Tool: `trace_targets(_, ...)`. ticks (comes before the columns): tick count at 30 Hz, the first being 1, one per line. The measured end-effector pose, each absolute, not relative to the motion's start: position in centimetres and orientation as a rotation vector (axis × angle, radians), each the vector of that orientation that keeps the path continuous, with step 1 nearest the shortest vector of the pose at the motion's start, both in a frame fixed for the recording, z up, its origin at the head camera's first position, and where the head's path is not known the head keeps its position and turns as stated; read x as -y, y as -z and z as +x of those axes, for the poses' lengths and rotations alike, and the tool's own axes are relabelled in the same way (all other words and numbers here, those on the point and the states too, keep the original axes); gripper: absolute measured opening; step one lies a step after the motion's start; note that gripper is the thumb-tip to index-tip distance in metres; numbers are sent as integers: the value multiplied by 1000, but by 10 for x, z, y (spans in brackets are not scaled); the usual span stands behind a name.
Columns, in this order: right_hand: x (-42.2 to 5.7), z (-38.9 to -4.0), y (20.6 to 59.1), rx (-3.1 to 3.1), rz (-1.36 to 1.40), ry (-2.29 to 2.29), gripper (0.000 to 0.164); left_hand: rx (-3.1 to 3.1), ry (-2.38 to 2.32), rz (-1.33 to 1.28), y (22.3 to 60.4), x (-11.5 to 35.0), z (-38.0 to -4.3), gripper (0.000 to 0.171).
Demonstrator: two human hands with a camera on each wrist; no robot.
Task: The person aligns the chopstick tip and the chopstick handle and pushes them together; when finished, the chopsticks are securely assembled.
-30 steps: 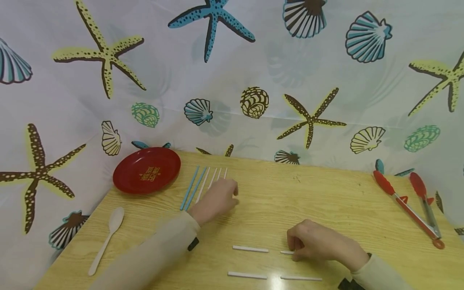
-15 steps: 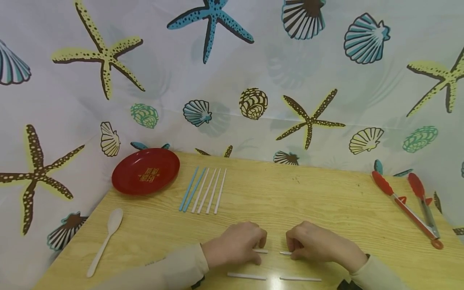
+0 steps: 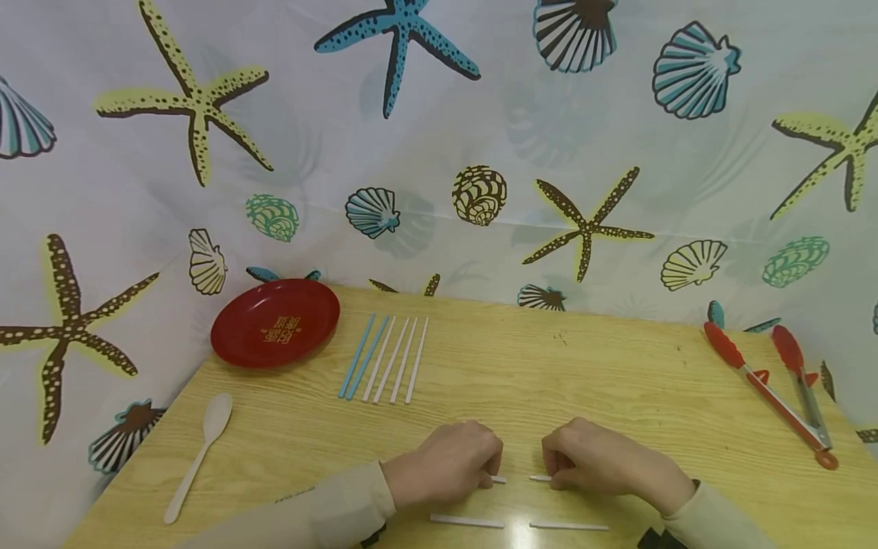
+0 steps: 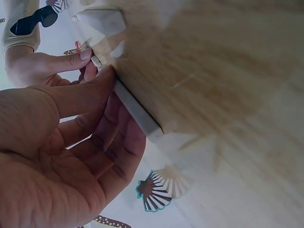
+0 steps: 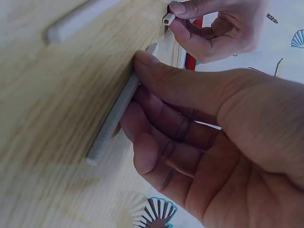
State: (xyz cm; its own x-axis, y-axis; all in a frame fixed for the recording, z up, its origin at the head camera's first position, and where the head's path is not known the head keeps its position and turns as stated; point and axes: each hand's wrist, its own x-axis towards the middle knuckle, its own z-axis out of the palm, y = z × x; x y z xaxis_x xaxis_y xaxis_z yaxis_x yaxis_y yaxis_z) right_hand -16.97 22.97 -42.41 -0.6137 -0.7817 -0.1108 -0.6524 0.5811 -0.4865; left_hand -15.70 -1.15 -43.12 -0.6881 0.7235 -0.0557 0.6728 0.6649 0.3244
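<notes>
Near the front of the table, my left hand [image 3: 449,465] pinches a short white chopstick section [image 4: 137,111] between thumb and fingers. Its end has a square hollow, seen in the right wrist view. Facing it, my right hand [image 3: 604,461] pinches another white chopstick section [image 5: 114,118] with a narrower tip. Both lie close over the wood, ends pointing at each other with a small gap between. Closer to me, two more white sections, a left one [image 3: 468,522] and a right one [image 3: 569,526], lie end to end, also apart.
Further back lie two blue chopsticks [image 3: 357,357] and several white chopsticks [image 3: 405,360] in a row. A red plate [image 3: 254,328] stands at back left, with a pale spoon [image 3: 206,450] in front. Red-tipped tongs [image 3: 775,396] lie at right. A patterned cloth [image 3: 439,137] hangs behind.
My left hand has come back from beside the white chopsticks toward me and taken hold of the left white section. The right hand keeps its grip in the same place.
</notes>
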Motion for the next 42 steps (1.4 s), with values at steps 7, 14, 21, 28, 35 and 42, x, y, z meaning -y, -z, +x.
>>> trace_targets(7, -237, -168, 422, -2546, -1149, 564, 21, -2693, -421, 1170, 430, 15, -157, 18)
trace_targets(14, -244, -170, 412, -2590, -1153, 673, 14, -2712, -557, 1155, 415, 25, -166, 6)
trace_targets(21, -246, -175, 395, -2682, -1108, 755, 15, -2869, -695, 1134, 396, 32, -185, 7)
trace_targets(28, -245, -177, 383, -2970, -1416, 911, 29, -2982, -847, 1252, 384, 36, -192, 10)
trace_targets(35, -239, -178, 378, -3076, -1640, 962, 34, -3027, -971, 1404, 379, 34, -194, 9)
trace_targets(42, -234, -177, 377, -3094, -1620, 943, 33, -3006, -1022, 1442, 379, 31, -194, 10)
